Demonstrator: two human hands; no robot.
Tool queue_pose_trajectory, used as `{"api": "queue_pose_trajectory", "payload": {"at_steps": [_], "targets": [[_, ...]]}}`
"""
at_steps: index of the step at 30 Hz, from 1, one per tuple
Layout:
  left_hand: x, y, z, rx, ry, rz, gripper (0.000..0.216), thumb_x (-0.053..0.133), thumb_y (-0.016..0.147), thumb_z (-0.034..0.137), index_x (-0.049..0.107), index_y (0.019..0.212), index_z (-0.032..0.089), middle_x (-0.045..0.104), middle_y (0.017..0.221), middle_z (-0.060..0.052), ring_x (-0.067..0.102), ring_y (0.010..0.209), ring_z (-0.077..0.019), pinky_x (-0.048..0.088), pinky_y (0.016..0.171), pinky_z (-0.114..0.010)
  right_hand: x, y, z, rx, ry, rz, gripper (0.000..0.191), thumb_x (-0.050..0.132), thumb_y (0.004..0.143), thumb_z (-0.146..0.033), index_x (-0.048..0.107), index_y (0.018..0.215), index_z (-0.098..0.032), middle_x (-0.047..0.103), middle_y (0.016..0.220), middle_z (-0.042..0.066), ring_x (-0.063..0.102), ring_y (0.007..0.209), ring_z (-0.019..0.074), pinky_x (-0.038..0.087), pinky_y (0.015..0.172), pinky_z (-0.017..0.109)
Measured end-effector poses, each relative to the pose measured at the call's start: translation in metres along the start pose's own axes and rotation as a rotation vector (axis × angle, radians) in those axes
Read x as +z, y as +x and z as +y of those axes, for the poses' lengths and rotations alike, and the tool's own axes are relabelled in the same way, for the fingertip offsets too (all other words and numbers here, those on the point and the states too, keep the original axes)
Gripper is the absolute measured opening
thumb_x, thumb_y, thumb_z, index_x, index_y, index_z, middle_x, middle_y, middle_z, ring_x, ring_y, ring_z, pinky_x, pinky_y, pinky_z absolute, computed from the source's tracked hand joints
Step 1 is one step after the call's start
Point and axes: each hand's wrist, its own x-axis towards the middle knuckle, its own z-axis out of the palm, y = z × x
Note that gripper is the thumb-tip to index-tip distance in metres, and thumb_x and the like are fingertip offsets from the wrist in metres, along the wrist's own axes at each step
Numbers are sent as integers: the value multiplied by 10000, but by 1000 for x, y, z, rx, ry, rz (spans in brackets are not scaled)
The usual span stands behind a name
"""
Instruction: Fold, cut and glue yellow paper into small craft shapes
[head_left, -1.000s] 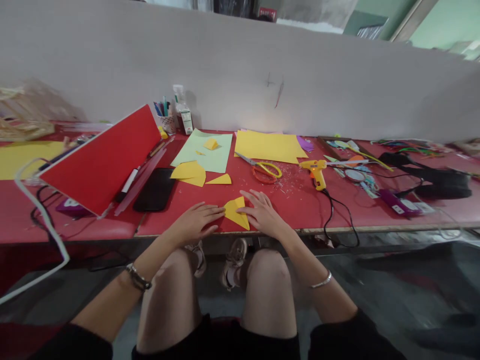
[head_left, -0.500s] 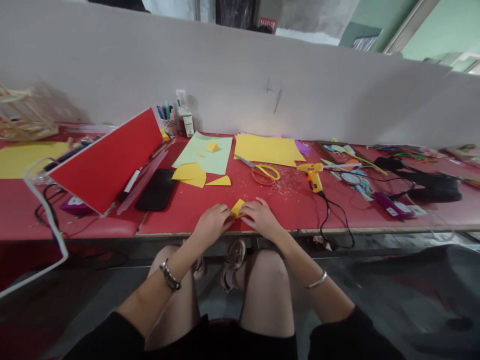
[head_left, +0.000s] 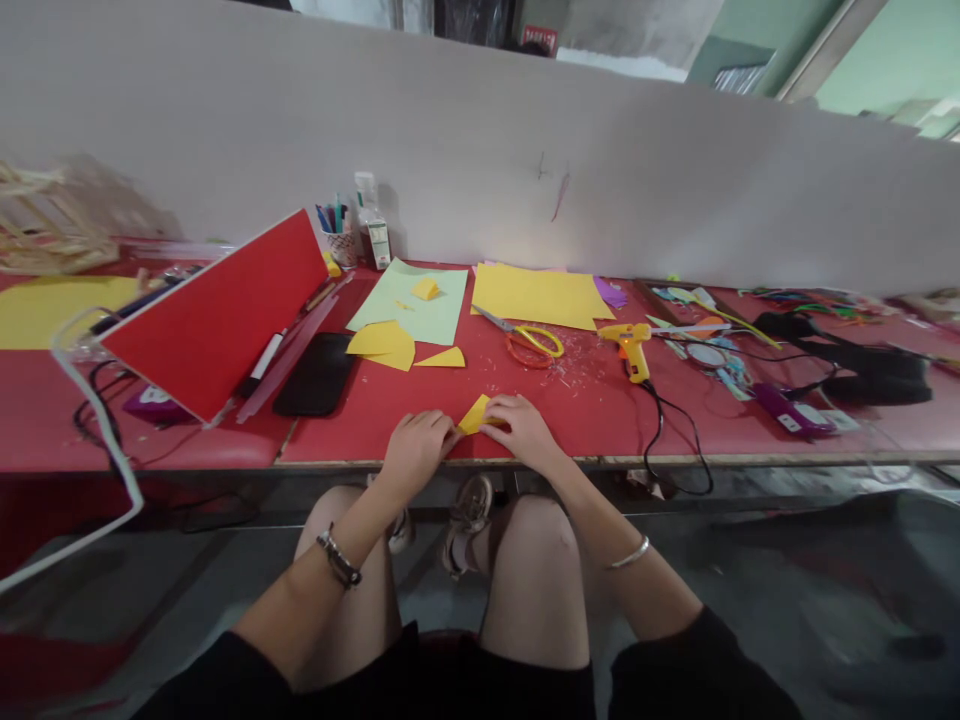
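Between my two hands, at the front edge of the red table [head_left: 420,415], is a small piece of yellow paper [head_left: 474,414]. My left hand [head_left: 418,452] pinches its left corner with the fingertips. On the other side, my right hand [head_left: 523,432] has its thumb and fingers closed on the paper's right end. Beyond my hands lie a yellow paper wedge [head_left: 442,358] and larger curved yellow pieces [head_left: 384,345]. Scissors [head_left: 525,335] with red and yellow handles rest further back, beside a big yellow sheet [head_left: 540,296].
A yellow glue gun [head_left: 630,345] stands to the right, its black cord hanging over the edge. At left are a black phone [head_left: 313,375] and a leaning red board [head_left: 225,315]. A pale green sheet [head_left: 439,325], a pen cup [head_left: 341,247] and a bottle [head_left: 373,225] sit behind.
My left hand has shifted slightly left and away from my right, so more of the small yellow paper shows between them. The camera view has moved a little.
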Motion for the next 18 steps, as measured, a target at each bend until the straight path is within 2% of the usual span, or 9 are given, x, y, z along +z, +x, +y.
{"api": "queue_pose_trajectory", "payload": {"at_steps": [11,18], "targets": [[-4,2,5,-160,-50,-61,201,434,806,286,562,718,160,585,705,-26,555,657,-149,341,525,-231,-4,6,-3,14,15,-34,90,554,716,-203,556,641,-155,546,715,18,494,676,121,366,627,224],[-4,2,1,-176,-101,-57,151,462,786,276,558,745,167,575,787,-23,559,711,-149,368,561,-231,-5,9,-4,28,9,-53,84,569,700,-190,541,634,-146,519,683,6,474,644,113,350,594,211]]}}
